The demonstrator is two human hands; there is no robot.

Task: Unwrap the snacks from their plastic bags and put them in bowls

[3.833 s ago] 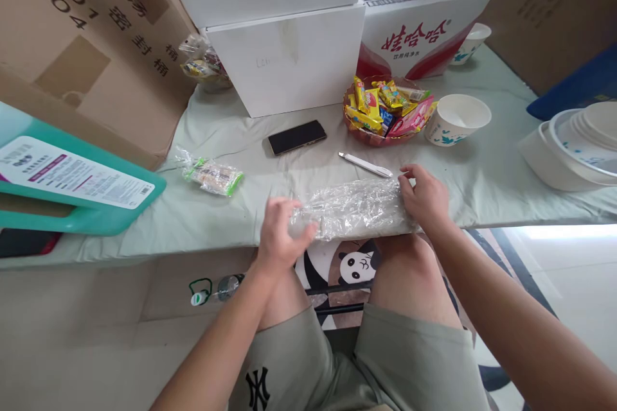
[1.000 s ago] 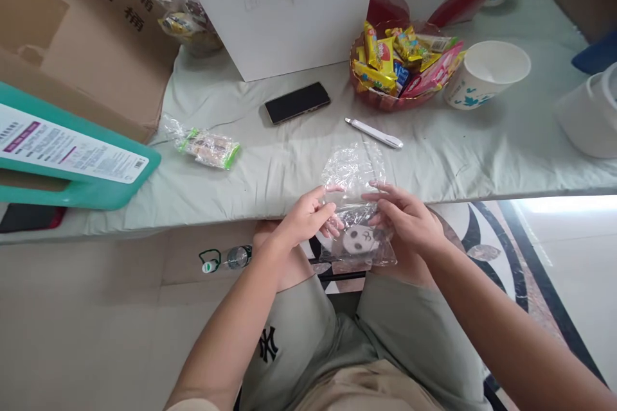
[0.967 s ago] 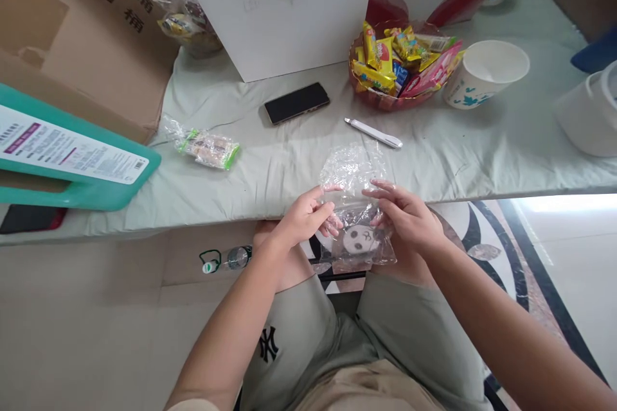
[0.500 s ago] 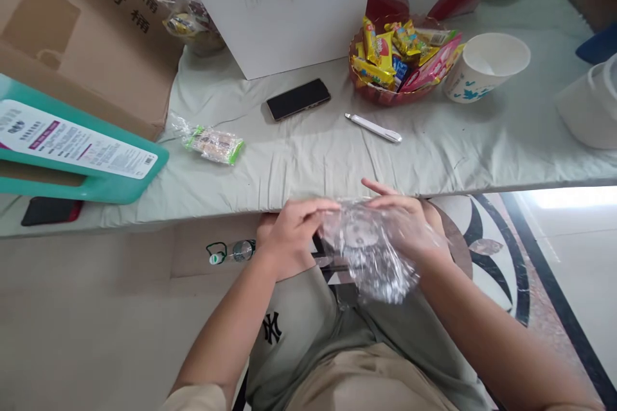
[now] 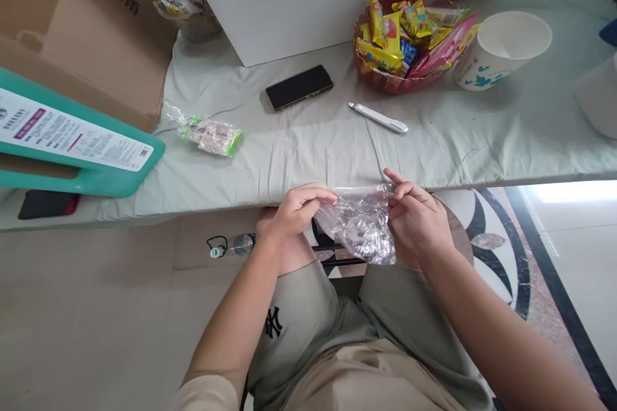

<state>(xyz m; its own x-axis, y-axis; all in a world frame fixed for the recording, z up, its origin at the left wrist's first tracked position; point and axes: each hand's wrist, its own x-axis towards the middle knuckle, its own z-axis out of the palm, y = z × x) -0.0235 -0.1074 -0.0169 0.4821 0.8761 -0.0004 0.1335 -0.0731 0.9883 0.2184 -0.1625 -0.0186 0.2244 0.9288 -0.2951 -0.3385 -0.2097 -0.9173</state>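
A crinkled clear plastic bag (image 5: 359, 225) hangs stretched between my two hands, just off the table's front edge and above my lap. My left hand (image 5: 296, 210) pinches its upper left corner between thumb and fingers. At the upper right corner my right hand (image 5: 419, 218) grips the bag, with one finger pointing outward. Beyond the hands a white pen-shaped cutter (image 5: 378, 118) lies on the cloth, and a black phone (image 5: 299, 87) rests to its left. A small clear-and-green snack packet (image 5: 212, 135) sits farther left.
On the cloth-covered table (image 5: 299, 160) stand a basket (image 5: 385, 83) of wrapped snacks, a paper cup (image 5: 506, 51), a white box (image 5: 289, 6), a cardboard box (image 5: 96, 45) and a green jug (image 5: 120, 186). A dark phone (image 5: 48, 203) lies beside the jug. A bottle (image 5: 241, 244) is below.
The bag has gone from loosely bunched to drawn out flatter between my hands. My right hand has turned and now grips its right corner. The view has shifted slightly.
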